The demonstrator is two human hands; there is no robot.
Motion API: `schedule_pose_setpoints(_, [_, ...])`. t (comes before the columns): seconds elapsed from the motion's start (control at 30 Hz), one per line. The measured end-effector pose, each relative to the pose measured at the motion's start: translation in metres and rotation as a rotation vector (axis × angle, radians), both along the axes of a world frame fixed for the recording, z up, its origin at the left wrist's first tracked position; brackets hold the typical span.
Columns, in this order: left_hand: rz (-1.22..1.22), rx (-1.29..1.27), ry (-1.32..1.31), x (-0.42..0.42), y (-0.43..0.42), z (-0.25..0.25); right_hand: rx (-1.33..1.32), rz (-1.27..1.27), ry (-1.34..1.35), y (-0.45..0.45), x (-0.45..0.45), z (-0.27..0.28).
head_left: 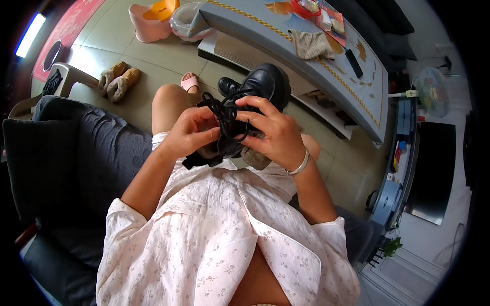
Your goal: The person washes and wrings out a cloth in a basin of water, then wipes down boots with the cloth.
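Observation:
A black lace-up boot (pixel 268 81) lies across my lap, its toe pointing away from me. Its black shoelaces (pixel 224 113) form loose loops between my hands. My left hand (pixel 191 133) is closed, thumb and fingers pinching the laces near the boot's opening. From the other side, my right hand (pixel 273 130) also grips the laces, its index finger lifted over them. A brownish-grey knitted piece (pixel 255 158) shows beneath my right hand; whether it is a sock or lining I cannot tell. Another black boot (pixel 228 85) is partly visible beyond my knees.
Ahead on the right stands a long table (pixel 245 23) with a patterned cloth, a knitted item (pixel 311 45) and a black remote (pixel 353 63). Brown fur-lined slippers (pixel 122 84) and a pink-and-orange child's potty (pixel 152 21) are on the floor. A grey sofa (pixel 97 137) is to my left.

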State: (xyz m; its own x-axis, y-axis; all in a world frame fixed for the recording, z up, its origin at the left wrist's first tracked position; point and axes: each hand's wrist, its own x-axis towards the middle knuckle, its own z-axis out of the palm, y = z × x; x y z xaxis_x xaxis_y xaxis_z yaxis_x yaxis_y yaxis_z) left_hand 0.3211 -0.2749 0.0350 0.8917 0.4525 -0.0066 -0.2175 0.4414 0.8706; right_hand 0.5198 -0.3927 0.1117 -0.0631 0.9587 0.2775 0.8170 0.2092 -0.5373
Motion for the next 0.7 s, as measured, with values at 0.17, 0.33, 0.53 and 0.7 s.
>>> schedule_pose_setpoints(0.17, [0.009, -0.001, -0.02, -0.001, -0.007, 0.0, -0.054, 0.02, 0.011, -0.001, -0.003, 0.0])
schedule_pose_setpoints(0.33, [0.012, 0.146, 0.132, -0.004, -0.008, 0.004, -0.099, -0.004, -0.017, -0.005, -0.006, -0.008])
schedule_pose_setpoints(0.53, [0.018, 0.518, 0.305, -0.001, 0.001, 0.038, 0.013, -0.042, 0.137, -0.003, -0.007, -0.017])
schedule_pose_setpoints(0.7, [0.011, 0.618, 0.423, -0.003, -0.002, 0.048, -0.03, -0.062, 0.138, -0.005, -0.01, -0.02])
